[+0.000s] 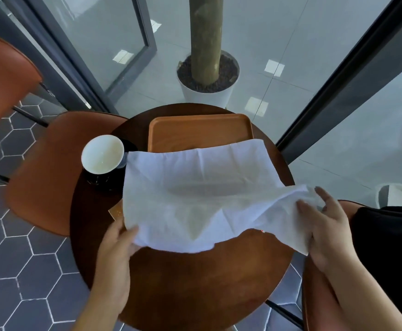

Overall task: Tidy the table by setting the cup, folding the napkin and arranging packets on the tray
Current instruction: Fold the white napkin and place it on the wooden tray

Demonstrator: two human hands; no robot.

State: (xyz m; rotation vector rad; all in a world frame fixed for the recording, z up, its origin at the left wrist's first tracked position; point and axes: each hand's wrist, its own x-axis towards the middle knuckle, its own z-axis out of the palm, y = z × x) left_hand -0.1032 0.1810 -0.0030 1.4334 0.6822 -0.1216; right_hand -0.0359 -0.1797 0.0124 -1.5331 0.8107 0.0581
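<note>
Holding the napkin [195,199] spread, both hands [113,247] grip edges.

napkin [195,194]: white, unfolded, over tray front | tray [200,130]: orange, bare | cup [102,154]: white, upright, left of tray

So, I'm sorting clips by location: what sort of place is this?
Probably a café: a small round table with a serving tray, a cup, and orange chairs by glass walls.

Bright even daylight, pale floor [290,44] beyond the glass with square light patches, soft shadow under the napkin [195,187], strong wide-angle bending at the edges, slight overall softness, chair [6,75] far left blurred
</note>
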